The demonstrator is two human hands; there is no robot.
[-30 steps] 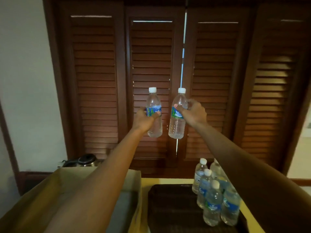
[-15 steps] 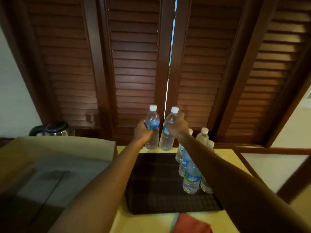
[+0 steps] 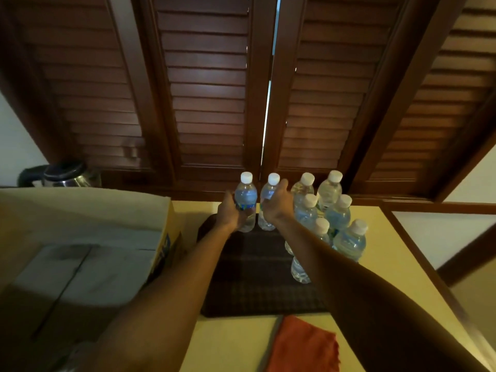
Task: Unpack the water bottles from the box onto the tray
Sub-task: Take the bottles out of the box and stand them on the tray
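While upright, ribbed clear bottles (image 3: pixel 245 202) (white-capped) on woven tray (image 3: pixel 252 277).

No legible text anywhere.

The dark tray (image 3: pixel 249 277) has bare surface across its near and left-middle parts, between the two forearms. Its far edge is taken by two water bottles, one gripped by the left hand (image 3: pixel 228 213) and one by the right hand (image 3: pixel 277 204). A cluster of six standing bottles (image 3: pixel 330 210) fills the right side, just beside the right wrist. The cardboard box (image 3: pixel 88 237) walls off the left. An orange cloth (image 3: pixel 303 345) lies near the tray's front edge. Louvered shutters (image 3: pixel 209 89) close the back.
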